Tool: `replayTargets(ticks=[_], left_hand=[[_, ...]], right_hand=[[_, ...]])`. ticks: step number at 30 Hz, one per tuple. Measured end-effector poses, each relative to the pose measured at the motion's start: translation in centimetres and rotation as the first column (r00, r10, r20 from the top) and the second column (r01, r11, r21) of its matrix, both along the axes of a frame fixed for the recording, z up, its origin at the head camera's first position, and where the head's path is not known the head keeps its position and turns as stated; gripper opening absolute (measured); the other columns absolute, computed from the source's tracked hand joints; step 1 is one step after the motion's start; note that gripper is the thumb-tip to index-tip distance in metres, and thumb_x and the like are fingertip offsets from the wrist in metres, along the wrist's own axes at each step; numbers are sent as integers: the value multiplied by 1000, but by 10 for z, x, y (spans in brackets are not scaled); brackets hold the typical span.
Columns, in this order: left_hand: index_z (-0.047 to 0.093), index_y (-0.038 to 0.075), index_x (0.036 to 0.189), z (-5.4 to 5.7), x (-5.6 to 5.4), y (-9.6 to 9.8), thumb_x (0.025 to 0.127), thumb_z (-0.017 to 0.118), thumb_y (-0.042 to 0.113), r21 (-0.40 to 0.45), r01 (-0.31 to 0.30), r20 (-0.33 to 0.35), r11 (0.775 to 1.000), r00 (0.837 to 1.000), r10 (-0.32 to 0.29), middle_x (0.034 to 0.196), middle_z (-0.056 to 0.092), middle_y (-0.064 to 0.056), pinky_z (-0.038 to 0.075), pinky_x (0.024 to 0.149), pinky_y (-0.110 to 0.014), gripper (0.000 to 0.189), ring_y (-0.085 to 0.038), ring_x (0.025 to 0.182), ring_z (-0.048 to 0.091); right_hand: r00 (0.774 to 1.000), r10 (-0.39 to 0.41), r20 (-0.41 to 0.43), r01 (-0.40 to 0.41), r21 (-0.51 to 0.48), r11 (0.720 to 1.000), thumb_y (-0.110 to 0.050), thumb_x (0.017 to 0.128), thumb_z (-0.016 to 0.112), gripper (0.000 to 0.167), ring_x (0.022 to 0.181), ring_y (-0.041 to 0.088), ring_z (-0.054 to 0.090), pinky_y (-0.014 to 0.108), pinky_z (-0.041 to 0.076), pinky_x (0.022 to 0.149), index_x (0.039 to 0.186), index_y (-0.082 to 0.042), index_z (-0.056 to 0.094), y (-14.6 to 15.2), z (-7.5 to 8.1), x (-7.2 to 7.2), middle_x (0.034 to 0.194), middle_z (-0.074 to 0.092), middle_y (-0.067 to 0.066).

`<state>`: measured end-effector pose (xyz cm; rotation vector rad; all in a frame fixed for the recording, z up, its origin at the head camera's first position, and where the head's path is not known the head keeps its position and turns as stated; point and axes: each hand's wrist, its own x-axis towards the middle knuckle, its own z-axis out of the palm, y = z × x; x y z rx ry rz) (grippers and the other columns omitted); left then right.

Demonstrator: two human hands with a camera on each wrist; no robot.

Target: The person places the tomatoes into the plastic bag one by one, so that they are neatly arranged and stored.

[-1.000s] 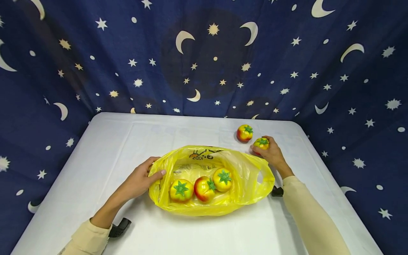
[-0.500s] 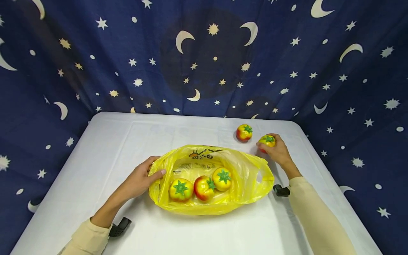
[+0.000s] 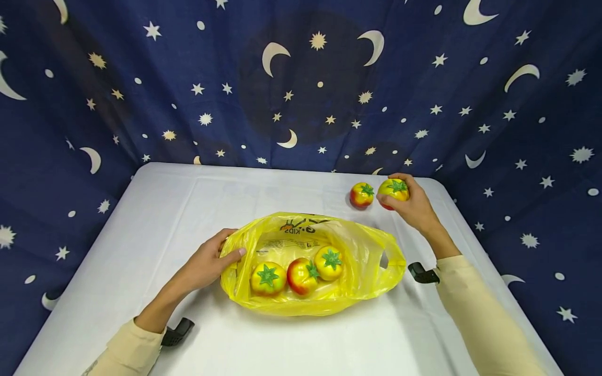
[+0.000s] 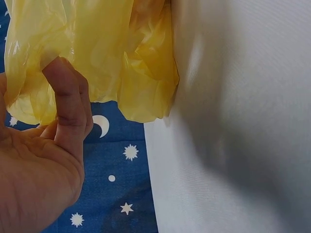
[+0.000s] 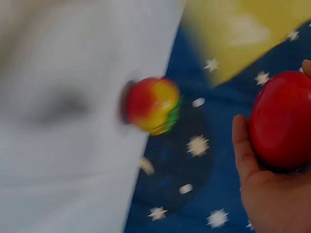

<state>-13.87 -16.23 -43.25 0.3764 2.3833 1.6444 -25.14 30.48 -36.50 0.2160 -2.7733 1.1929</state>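
My left hand point(image 3: 209, 263) grips the left rim of a yellow plastic bag point(image 3: 373, 261), thumb over the inside and fingers outside. Curled fingers point(image 4: 70, 111) show against the bag's side in the left wrist view. Inside the open bag lie three toy tomatoes, yellow and red with green star-shaped tops: one on the left point(image 3: 268, 278), one in the middle point(image 3: 299, 277), one on the right point(image 3: 327, 262). My right hand point(image 3: 416, 206) holds another toy tomato point(image 3: 391, 190) above the table beyond the bag; its red underside shows in the right wrist view.
One more toy tomato point(image 3: 361, 196) sits on the white-covered table point(image 3: 226, 193) near the back edge, just left of the held one. A dark blue curtain point(image 3: 301, 94) with moons and stars hangs around the back and sides.
My right hand has moved away from the bag, up and a little right toward the back edge, carrying the toy tomato. My left hand and the bag stay in place.
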Motion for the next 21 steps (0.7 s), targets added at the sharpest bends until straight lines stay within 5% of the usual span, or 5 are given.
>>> replayTargets(ticks=[12, 21], left_hand=[[46, 2, 141, -1, -1, 0, 102, 63, 25, 7, -1, 6, 1000, 1000, 1, 105, 68, -12, 56, 72, -32, 49, -21, 79, 68], [46, 4, 142, -1, -1, 1, 102, 64, 26, -11, -11, 7, 1000, 1000, 11, 105, 67, -11, 56, 73, -33, 49, -21, 80, 67]], right_hand=[[967, 236, -94, -242, -65, 968, -15, 87, 79, 60, 94, 27, 56, 22, 54, 75, 138, -9, 49, -68, 70, 26, 119, 56, 9], [934, 344, -99, -350, -54, 935, -15, 84, 81, 61, 89, 29, 59, 29, 56, 71, 136, -12, 49, -103, 88, 33, 113, 56, 10]])
